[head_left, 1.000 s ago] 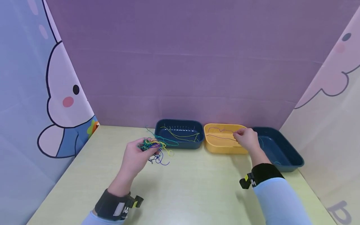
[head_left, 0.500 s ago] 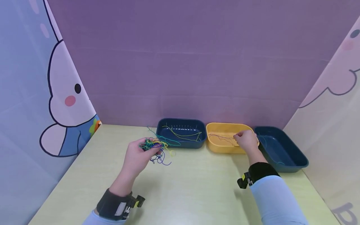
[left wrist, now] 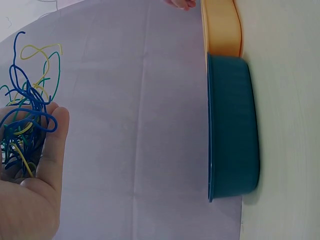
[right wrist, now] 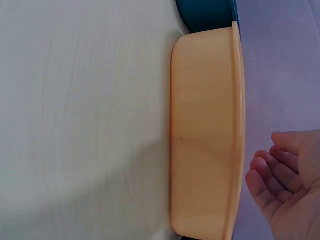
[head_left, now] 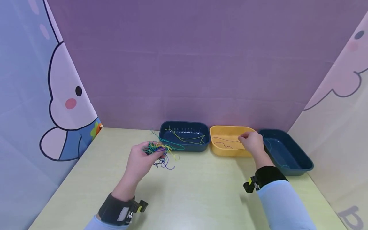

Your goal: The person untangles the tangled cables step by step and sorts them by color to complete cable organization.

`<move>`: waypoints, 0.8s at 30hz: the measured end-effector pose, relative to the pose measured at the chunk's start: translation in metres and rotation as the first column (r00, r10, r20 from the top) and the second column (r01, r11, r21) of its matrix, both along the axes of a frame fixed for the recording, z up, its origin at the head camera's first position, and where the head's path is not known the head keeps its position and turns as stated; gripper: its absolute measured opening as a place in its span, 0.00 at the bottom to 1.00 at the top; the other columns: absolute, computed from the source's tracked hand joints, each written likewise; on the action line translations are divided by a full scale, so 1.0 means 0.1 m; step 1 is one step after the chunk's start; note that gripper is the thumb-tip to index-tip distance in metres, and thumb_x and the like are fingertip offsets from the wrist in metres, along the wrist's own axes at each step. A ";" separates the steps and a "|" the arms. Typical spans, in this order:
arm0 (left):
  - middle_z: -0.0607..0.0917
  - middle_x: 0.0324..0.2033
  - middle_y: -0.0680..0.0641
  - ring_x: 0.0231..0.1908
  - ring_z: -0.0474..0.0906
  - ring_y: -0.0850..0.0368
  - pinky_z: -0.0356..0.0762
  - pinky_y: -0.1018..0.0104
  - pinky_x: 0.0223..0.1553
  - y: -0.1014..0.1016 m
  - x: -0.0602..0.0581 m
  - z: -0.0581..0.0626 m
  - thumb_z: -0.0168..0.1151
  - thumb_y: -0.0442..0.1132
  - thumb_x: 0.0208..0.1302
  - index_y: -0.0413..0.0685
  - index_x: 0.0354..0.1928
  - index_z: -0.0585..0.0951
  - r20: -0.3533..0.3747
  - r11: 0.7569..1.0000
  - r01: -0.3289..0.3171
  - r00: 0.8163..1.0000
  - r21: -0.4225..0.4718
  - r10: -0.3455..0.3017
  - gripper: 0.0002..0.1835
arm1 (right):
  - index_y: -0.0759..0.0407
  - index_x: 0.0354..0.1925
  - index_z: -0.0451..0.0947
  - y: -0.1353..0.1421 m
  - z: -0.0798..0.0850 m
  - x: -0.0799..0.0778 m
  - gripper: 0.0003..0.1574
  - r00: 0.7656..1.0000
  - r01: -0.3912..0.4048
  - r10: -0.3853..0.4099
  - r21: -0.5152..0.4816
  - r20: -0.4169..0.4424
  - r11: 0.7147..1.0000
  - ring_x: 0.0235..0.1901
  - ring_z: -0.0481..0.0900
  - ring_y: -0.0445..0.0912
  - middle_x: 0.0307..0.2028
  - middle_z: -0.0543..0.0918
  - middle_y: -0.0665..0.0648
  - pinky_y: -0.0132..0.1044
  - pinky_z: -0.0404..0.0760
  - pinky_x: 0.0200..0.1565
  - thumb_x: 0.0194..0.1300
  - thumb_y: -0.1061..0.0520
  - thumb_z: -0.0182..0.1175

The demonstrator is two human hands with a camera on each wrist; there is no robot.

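Note:
In the head view my left hand (head_left: 141, 162) holds a tangle of thin strings (head_left: 155, 148) between thumb and fingers, over the table left of the trays. Blue, green and yellow strands (left wrist: 31, 112) stick out past the fingertips in the left wrist view. My right hand (head_left: 253, 142) is over the right part of the yellow tray (head_left: 215, 150), thumb and fingertips drawn together. A thin purplish string (head_left: 225, 139) runs from these fingertips leftward across the tray, a wavy strand below it. In the right wrist view my right hand (right wrist: 287, 175) shows curled fingers; the string itself does not show there.
A dark blue tray (head_left: 184, 148) with yellow strands (head_left: 188, 139) stands left of the yellow one. Another dark tray (head_left: 287, 156) with a few pale green strands stands at the right. Behind rises a purple cloth wall (head_left: 184, 80); printed cloths flank the table (head_left: 195, 198).
The purplish strands by my right hand have shifted shape and hang lower over the yellow tray. Both hands have stayed nearly in place.

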State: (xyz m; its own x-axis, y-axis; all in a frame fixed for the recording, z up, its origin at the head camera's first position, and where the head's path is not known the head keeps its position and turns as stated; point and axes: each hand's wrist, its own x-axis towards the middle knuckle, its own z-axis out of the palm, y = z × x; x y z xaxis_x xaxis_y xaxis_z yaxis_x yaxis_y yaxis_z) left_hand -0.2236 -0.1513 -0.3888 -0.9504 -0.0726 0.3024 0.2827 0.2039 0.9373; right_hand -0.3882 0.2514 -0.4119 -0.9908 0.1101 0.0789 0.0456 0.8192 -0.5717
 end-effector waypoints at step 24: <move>0.85 0.33 0.45 0.33 0.81 0.55 0.81 0.63 0.38 0.04 0.00 -0.02 0.68 0.47 0.52 0.47 0.37 0.81 -0.019 1.000 0.026 0.999 -0.004 -0.026 0.14 | 0.41 0.56 0.69 -0.36 0.52 1.09 0.33 0.879 -0.395 0.257 -0.311 -0.401 0.864 0.53 0.72 0.41 0.54 0.75 0.48 0.42 0.76 0.52 0.53 0.38 0.63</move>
